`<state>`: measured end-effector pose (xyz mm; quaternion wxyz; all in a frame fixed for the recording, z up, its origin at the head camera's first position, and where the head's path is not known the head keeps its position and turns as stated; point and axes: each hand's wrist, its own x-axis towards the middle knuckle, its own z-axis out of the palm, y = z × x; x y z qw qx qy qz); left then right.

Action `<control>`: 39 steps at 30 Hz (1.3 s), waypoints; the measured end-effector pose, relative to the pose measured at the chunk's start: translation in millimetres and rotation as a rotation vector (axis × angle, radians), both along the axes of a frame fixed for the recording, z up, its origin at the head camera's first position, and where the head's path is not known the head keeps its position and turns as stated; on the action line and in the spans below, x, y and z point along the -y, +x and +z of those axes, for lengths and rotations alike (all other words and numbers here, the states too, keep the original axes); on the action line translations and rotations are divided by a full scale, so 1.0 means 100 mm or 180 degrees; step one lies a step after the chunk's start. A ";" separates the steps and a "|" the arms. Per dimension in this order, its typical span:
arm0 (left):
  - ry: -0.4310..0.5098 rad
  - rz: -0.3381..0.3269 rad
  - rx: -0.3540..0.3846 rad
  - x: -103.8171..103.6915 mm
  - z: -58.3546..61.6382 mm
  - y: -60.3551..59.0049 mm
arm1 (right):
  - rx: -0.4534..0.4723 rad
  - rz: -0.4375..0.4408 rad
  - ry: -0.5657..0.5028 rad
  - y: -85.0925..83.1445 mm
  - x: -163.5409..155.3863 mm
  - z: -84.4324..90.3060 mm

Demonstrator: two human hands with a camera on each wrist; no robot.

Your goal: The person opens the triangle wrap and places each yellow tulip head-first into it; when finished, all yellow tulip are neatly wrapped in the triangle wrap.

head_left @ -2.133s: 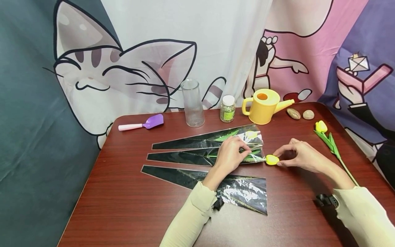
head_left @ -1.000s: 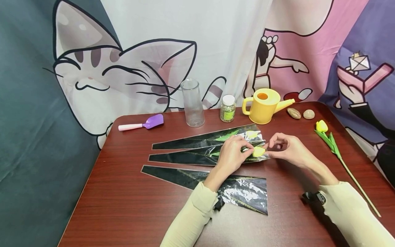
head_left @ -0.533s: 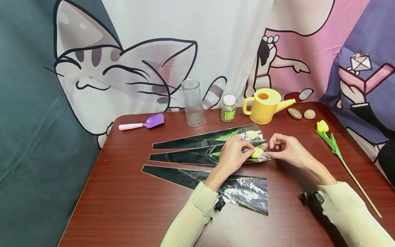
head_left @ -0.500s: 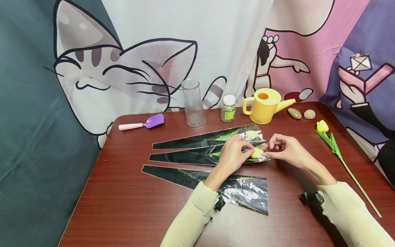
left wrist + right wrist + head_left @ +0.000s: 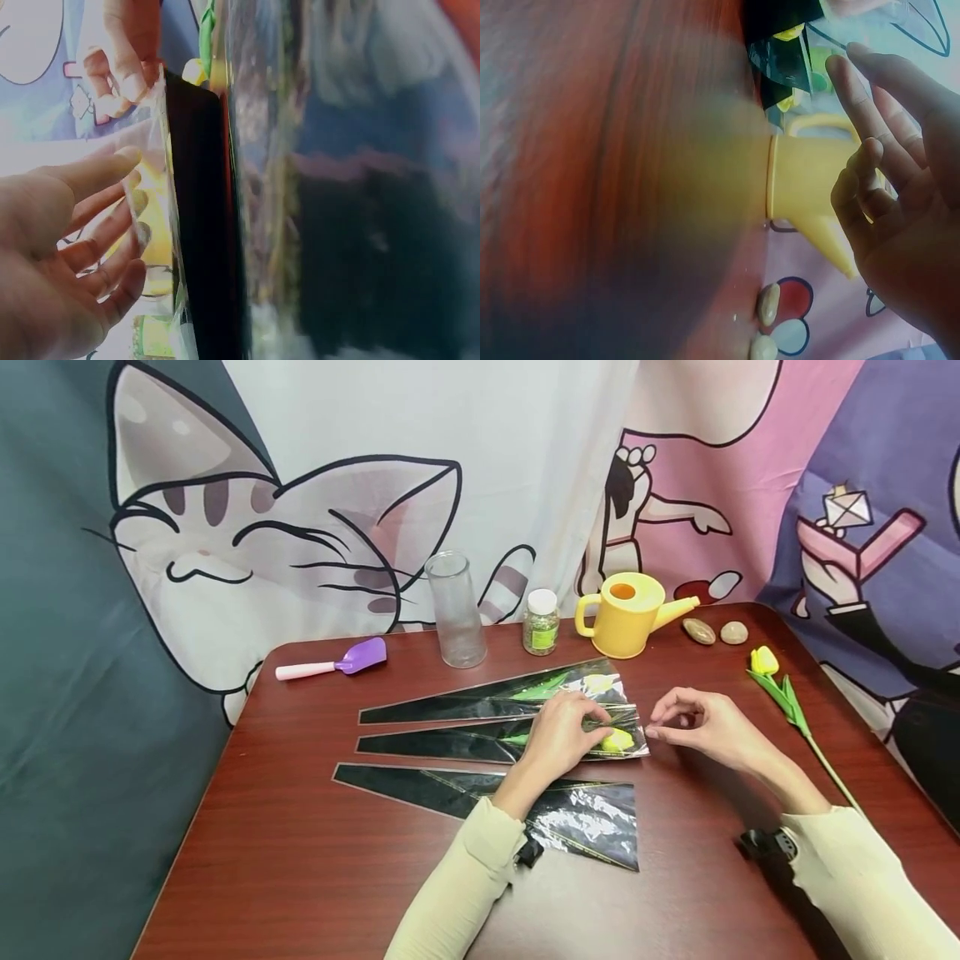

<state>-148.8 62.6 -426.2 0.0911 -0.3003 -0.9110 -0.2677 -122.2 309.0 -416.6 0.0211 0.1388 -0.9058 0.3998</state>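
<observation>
Three long black-and-clear flower sleeves lie side by side on the red-brown table (image 5: 300,860). My left hand (image 5: 591,727) rests on the wide end of the middle sleeve (image 5: 435,743), its straight fingers (image 5: 112,240) touching the clear film. A yellow tulip head (image 5: 617,741) lies inside that sleeve's mouth. My right hand (image 5: 660,727) hovers just right of the mouth, fingers (image 5: 855,82) loose and holding nothing. The top sleeve (image 5: 480,700) holds another yellow tulip (image 5: 598,681). The bottom sleeve (image 5: 585,822) lies partly under my left forearm.
A loose yellow tulip (image 5: 763,660) with a green stem lies near the table's right edge. Along the back stand a glass vase (image 5: 453,610), a small jar (image 5: 541,622), a yellow watering can (image 5: 626,625) and two stones (image 5: 699,631). A purple scoop (image 5: 333,664) lies back left.
The right hand pushed the yellow tulip head leftward into the middle sleeve, then let go and drew back a little. The left hand stayed on the sleeve. The camera shifted slightly.
</observation>
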 end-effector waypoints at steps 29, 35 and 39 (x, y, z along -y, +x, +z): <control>-0.0593 -0.1103 0.0597 0.47 0.16 0.35 | -0.0200 -0.0429 0.0136 0.13 -0.55 0.05; -0.0752 -0.1259 0.0629 0.40 0.07 0.38 | -0.0146 -0.0627 0.0235 0.21 -0.68 0.05; -0.0932 -0.1266 0.0613 0.38 0.05 0.41 | -0.0171 -0.0759 0.0323 0.23 -0.80 0.07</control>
